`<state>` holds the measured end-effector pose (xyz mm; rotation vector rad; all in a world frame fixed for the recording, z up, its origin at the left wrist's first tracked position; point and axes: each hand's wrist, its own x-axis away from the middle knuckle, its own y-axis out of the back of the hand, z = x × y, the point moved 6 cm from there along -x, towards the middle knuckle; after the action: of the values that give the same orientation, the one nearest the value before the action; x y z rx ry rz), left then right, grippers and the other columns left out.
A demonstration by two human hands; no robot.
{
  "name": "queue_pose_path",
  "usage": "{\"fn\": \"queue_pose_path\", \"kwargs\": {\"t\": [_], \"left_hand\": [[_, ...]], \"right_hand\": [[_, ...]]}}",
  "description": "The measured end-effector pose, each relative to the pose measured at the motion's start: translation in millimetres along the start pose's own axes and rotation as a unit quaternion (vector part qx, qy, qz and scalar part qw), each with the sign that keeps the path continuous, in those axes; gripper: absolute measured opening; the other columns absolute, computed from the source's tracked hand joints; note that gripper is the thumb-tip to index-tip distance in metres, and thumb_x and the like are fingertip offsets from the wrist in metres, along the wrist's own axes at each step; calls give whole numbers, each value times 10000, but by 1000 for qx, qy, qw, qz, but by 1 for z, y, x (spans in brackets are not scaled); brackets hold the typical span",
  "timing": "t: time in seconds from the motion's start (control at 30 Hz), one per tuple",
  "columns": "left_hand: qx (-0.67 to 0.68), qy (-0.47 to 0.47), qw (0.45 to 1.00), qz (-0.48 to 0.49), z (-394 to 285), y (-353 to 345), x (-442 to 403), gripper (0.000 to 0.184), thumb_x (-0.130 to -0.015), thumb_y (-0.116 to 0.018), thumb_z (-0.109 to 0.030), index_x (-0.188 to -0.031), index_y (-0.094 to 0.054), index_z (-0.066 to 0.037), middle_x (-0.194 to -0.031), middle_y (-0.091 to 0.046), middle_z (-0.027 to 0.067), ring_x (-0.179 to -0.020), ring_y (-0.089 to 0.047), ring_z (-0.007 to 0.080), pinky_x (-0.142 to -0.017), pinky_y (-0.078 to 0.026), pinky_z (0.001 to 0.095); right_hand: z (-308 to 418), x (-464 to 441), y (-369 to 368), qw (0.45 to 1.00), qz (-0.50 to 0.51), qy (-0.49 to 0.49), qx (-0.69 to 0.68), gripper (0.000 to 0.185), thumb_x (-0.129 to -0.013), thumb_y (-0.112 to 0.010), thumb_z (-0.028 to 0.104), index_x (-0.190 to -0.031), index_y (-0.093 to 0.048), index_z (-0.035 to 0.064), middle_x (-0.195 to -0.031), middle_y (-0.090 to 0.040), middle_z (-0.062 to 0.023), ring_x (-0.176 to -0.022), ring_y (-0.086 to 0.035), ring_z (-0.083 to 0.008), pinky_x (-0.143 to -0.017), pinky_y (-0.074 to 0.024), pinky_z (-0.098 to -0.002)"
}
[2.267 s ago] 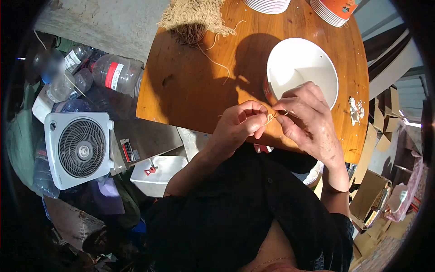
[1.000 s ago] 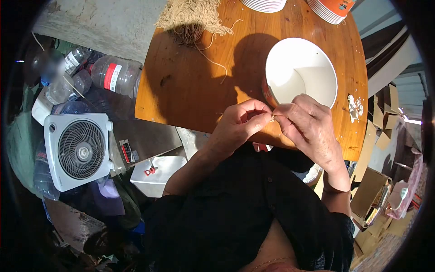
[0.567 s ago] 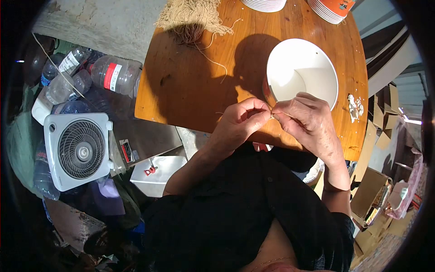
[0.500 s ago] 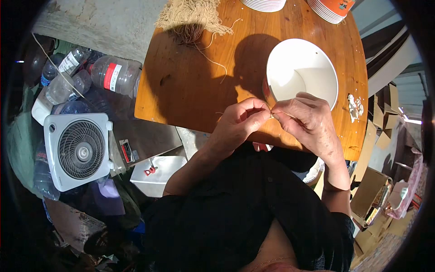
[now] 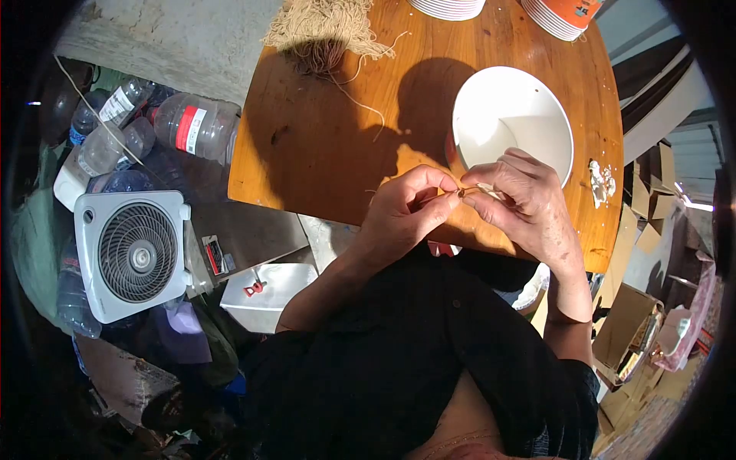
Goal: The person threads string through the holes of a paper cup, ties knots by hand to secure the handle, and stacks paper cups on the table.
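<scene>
My left hand (image 5: 410, 205) pinches a thin tan string (image 5: 461, 192) between thumb and forefinger near the table's front edge. Fingertip to fingertip with it, my right hand (image 5: 529, 201) holds the same string, its thumb and forefinger closed on it. The small knot or loop between them is too fine to make out. Just beyond my right hand stands a white paper bucket (image 5: 529, 115), its open mouth facing me. A bundle of tan strings (image 5: 326, 27) lies at the table's far left, with one loose strand trailing from it.
Stacked paper buckets (image 5: 563, 17) stand at the back of the wooden table (image 5: 307, 172). White scraps (image 5: 600, 184) lie at its right edge. To the left are a fan (image 5: 138, 253), plastic bottles (image 5: 195, 126) and a white box (image 5: 268, 295). Cardboard boxes (image 5: 625, 330) sit at the right.
My right hand's fingers have shifted slightly and opened a small gap around the string, while my left hand stays nearly in place. The bucket has barely moved.
</scene>
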<state>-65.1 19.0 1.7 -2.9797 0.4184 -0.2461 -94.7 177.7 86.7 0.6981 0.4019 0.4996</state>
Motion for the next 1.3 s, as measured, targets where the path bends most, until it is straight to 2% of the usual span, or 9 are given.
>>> {"fn": "queue_pose_path", "kwargs": {"t": [0.13,0.2,0.63,0.7,0.83,0.9,1.13,1.23,1.3], "left_hand": [[-39,-36,999,1,-3,1,0,147,-1000,-653,-107,-1095,-623,1,-777,-543,-51,-676,-487,13,-505,-504,223],[39,69,997,1,-1,0,4,100,-989,-671,-78,-1072,-643,-30,-899,-630,-39,-797,-531,29,-729,-437,210],[-19,-12,1000,-17,-3,2,6,49,-974,-684,-48,-1001,-644,-44,-851,-607,-42,-762,-528,24,-698,-428,204],[35,11,999,-3,-3,-2,6,117,-992,-669,-91,-1048,-622,0,-785,-579,-14,-701,-544,30,-572,-542,223],[-13,-4,1000,0,-3,-2,6,106,-992,-672,-87,-1054,-627,-13,-798,-582,-23,-703,-532,17,-597,-483,202],[45,25,999,9,-3,-5,7,98,-990,-673,-81,-1055,-631,-20,-820,-588,-32,-703,-516,12,-615,-440,198],[8,7,1000,2,2,-2,6,99,-987,-673,-71,-1059,-629,-20,-840,-598,-29,-718,-516,15,-650,-426,200],[-9,-16,1000,4,-1,-2,6,102,-988,-669,-68,-1059,-623,-10,-837,-599,-19,-707,-528,18,-624,-476,207],[56,40,998,0,1,-3,8,77,-977,-688,-46,-1031,-633,-42,-871,-603,-47,-774,-531,15,-710,-447,198]], "right_hand": [[0,3,3,1000,-3,-1,-2,161,-851,-771,70,-1000,-711,63,-873,-679,-103,-824,-664,-320,-731,-524,-411],[-1,4,3,1000,-4,5,0,159,-853,-763,61,-1001,-708,62,-873,-675,-102,-829,-659,-319,-737,-521,-409],[1,6,-1,996,-5,64,57,127,-822,-780,73,-938,-729,72,-821,-688,-72,-728,-593,-289,-696,-484,-395],[1,6,-2,996,-8,64,61,135,-814,-786,76,-937,-732,77,-800,-687,-71,-723,-591,-286,-697,-480,-395],[1,7,-2,995,-16,70,71,145,-792,-804,95,-923,-742,93,-730,-667,-62,-691,-588,-270,-710,-464,-391],[2,7,-2,995,-16,71,73,145,-786,-809,103,-916,-746,100,-712,-661,-60,-681,-587,-264,-710,-454,-385],[3,5,1,992,-22,74,103,169,-783,-821,146,-944,-774,120,-697,-630,-30,-648,-558,-236,-729,-421,-356],[7,5,6,992,-25,72,100,184,-799,-814,153,-970,-768,104,-743,-640,-40,-671,-573,-242,-746,-442,-370],[9,8,9,994,-31,62,89,195,-808,-808,155,-987,-759,93,-772,-648,-54,-696,-594,-252,-752,-462,-384]]}}
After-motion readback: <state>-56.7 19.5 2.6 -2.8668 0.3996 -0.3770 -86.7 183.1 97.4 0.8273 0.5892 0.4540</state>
